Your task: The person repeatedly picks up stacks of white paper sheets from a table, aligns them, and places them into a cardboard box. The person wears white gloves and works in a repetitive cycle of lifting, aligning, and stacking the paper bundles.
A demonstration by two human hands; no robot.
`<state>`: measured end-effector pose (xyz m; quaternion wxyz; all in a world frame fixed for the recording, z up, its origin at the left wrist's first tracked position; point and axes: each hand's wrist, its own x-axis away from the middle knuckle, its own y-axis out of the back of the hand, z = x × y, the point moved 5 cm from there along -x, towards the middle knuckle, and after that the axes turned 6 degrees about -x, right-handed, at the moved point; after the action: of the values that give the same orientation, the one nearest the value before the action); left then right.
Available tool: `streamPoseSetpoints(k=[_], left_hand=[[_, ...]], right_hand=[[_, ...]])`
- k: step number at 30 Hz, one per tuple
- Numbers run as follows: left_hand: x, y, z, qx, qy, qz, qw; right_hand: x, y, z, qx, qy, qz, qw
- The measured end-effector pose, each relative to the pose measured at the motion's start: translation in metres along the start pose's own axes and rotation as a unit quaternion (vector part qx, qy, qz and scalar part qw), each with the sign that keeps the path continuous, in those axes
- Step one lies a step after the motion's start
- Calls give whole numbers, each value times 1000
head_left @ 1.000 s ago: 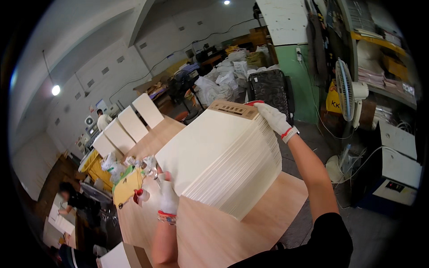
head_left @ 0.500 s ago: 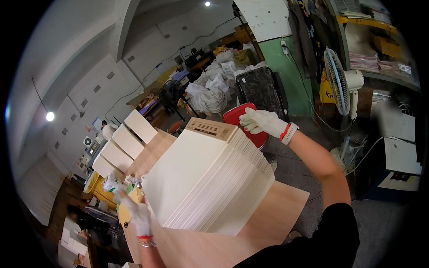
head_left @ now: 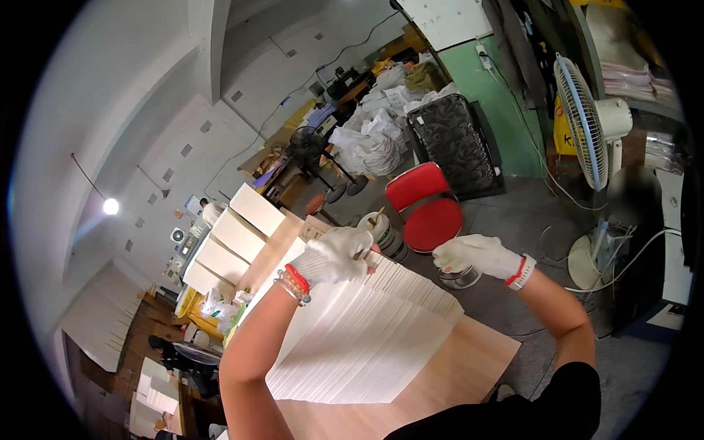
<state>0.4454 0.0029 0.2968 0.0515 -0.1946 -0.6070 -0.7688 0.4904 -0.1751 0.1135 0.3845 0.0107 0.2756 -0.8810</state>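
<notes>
A tall stack of white paper [head_left: 359,337] in many thin layers stands on a light wooden board [head_left: 469,352]. My left hand [head_left: 334,257], in a white knitted glove with a red cuff, is over the stack's far top edge. Its fingers are curled, with bare fingertips showing; what they hold is hidden. My right hand [head_left: 477,258], gloved the same way, is off the stack's right side, apart from it. Its fingers are pinched together, and I cannot make out anything in them. Part of a brown printed label [head_left: 314,229] shows behind my left hand.
Beyond the stack stand a red chair [head_left: 433,224], a bucket [head_left: 389,238] and a dark suitcase [head_left: 455,143]. A standing fan [head_left: 587,121] is at right. More white paper stacks [head_left: 235,235] line the board's far left. A person [head_left: 183,363] works at lower left.
My left hand has come from the stack's left side up over its far top edge, covering most of the label. My right hand has moved right and down. The view has shifted.
</notes>
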Motion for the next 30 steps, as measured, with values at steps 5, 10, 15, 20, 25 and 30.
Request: streamPoseSetpoints(k=[5,10,15,20,25,30], left_hand=[[9,5,-3,-52,-135,-137,980],[4,16,2,37,-92,-124,987],[-12,8,10,22,-233,-143,962],[-23,2,5,-2,-170,-99,980],[-19,13,7,52,-190,-99,975],[-22,12,9,164,-169,-71,969]], right_hand=[[17,21,-4,52,11,-52,997],[20,38,-18,31,20,-68,997],[14,35,-36,14,-7,-64,998],[8,38,-49,-26,-20,-71,997],[16,46,-51,-14,-12,-103,995],[23,53,-53,-15,0,-112,994]])
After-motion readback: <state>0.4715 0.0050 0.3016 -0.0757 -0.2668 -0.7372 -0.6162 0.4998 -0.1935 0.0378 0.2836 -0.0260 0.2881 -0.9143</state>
